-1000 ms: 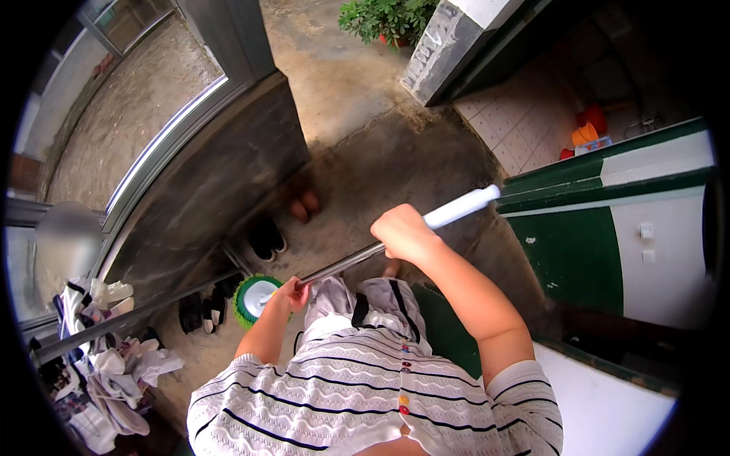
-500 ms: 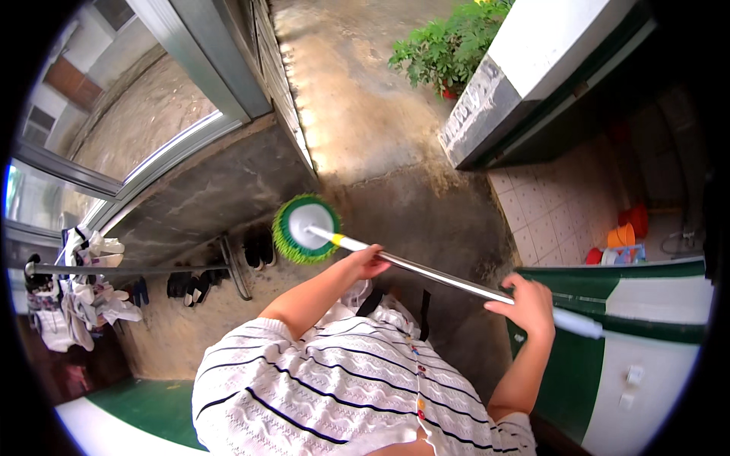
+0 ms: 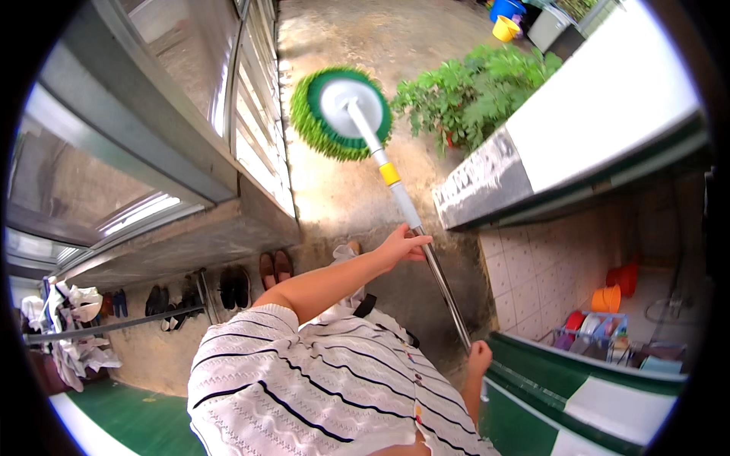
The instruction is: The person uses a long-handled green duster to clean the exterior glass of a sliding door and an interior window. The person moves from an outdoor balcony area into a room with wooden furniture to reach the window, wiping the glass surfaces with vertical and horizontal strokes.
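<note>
I hold a long-handled brush with both hands. Its round head (image 3: 342, 112) has green bristles around a white centre and is raised over the concrete yard, near the window wall. A white, yellow-banded part runs down into a metal pole (image 3: 441, 289). My left hand (image 3: 403, 247) grips the pole at mid-length, arm stretched forward. My right hand (image 3: 479, 357) is closed around the pole's lower end, close to my striped shirt.
Window frames with louvres (image 3: 251, 129) run along the left. Several pairs of shoes (image 3: 228, 285) line the wall base, and clothes hang on a rack (image 3: 68, 334). Potted plants (image 3: 471, 83) stand by a white-topped low wall (image 3: 578, 144). Orange containers (image 3: 608, 296) sit in a tiled corner.
The brush head has swung up from near the shoes on the ground and now points away over the yard. My hands have slid along the pole, and the view has turned right.
</note>
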